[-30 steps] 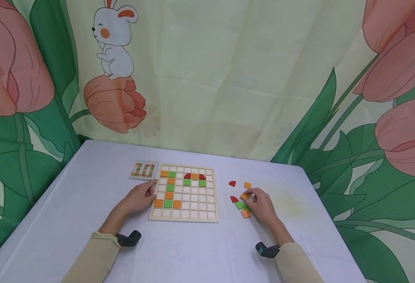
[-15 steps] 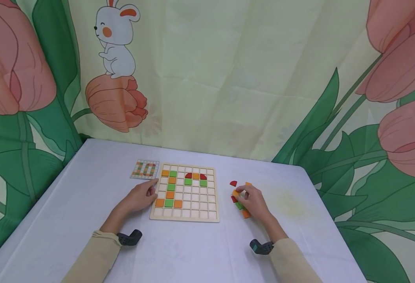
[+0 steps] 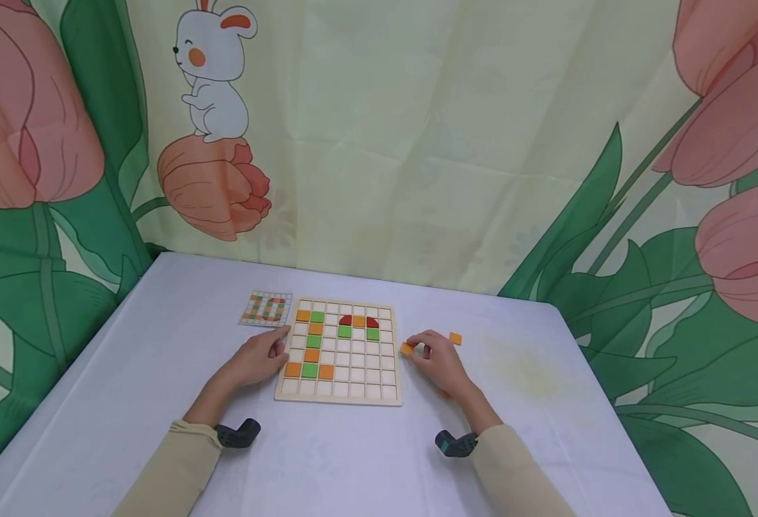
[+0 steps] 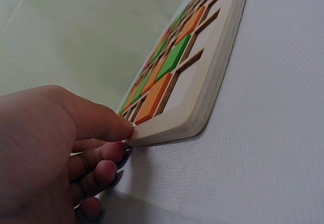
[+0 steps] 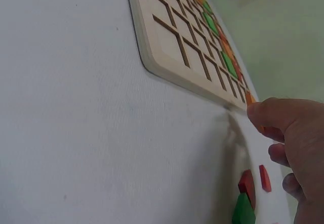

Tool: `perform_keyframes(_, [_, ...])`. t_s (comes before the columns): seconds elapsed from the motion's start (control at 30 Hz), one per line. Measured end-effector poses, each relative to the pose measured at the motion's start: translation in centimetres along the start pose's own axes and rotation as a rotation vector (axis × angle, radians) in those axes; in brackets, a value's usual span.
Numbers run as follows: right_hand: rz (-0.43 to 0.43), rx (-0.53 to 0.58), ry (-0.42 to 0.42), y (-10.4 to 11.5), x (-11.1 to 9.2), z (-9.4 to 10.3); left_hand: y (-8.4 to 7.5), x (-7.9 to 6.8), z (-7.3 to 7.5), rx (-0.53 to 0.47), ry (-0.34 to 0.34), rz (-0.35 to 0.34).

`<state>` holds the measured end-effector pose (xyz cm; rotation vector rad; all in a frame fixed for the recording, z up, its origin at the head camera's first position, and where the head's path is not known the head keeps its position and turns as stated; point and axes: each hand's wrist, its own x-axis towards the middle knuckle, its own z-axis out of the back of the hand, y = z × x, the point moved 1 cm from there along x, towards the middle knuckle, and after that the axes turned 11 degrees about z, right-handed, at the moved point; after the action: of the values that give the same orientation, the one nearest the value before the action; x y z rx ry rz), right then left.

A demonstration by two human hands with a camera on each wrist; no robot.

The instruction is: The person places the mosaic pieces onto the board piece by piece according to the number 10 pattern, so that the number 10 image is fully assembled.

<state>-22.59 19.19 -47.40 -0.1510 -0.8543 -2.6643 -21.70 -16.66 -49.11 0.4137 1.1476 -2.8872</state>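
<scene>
A wooden grid board (image 3: 338, 402) lies on the table, with orange and green square tiles and red rounded pieces set in some cells. My left hand (image 3: 254, 359) holds the board's left edge; in the left wrist view the thumb (image 4: 109, 123) is on the rim, fingertips below it. Just off the board's right edge, my right hand (image 3: 440, 362) pinches an orange square tile (image 3: 406, 349) between thumb and fingers. Beneath that hand lie loose red pieces (image 5: 246, 186) and a green piece (image 5: 244, 211), mostly hidden in the head view.
A small pattern card (image 3: 265, 308) lies at the board's upper left. Another orange tile (image 3: 456, 338) rests behind my right hand. The white-covered table (image 3: 353, 467) meets a printed curtain (image 3: 385, 143) at the back.
My right hand has carried the orange tile leftward from the loose pieces to beside the board's right edge. My left hand stays at the board.
</scene>
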Motion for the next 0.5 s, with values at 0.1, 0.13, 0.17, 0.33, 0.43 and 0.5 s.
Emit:
perform_keyframes(0.1, [0.006, 0.006, 0.016, 0.5, 0.4, -0.6, 0.0, 0.0, 0.0, 0.003, 0.000, -0.001])
perform_keyframes(0.13, [0.015, 0.003, 0.021, 0.7, 0.6, -0.8, 0.0, 0.0, 0.0, 0.003, -0.002, 0.001])
perform_keyframes(0.17, [0.025, 0.002, 0.025, 0.8, 0.8, -0.9, 0.0, 0.0, 0.1, 0.002, -0.003, 0.003])
perform_keyframes(0.33, [0.082, 0.011, 0.042, 1.7, 1.3, -1.7, -0.1, -0.1, 0.1, -0.004, -0.003, -0.006])
perform_keyframes(0.43, [0.110, 0.020, 0.049, 2.1, 1.6, -2.0, 0.0, 0.0, 0.1, -0.006, -0.003, -0.023])
perform_keyframes(0.5, [0.123, 0.017, 0.056, 2.4, 1.7, -2.3, 0.0, 0.0, 0.1, -0.006, -0.004, -0.031])
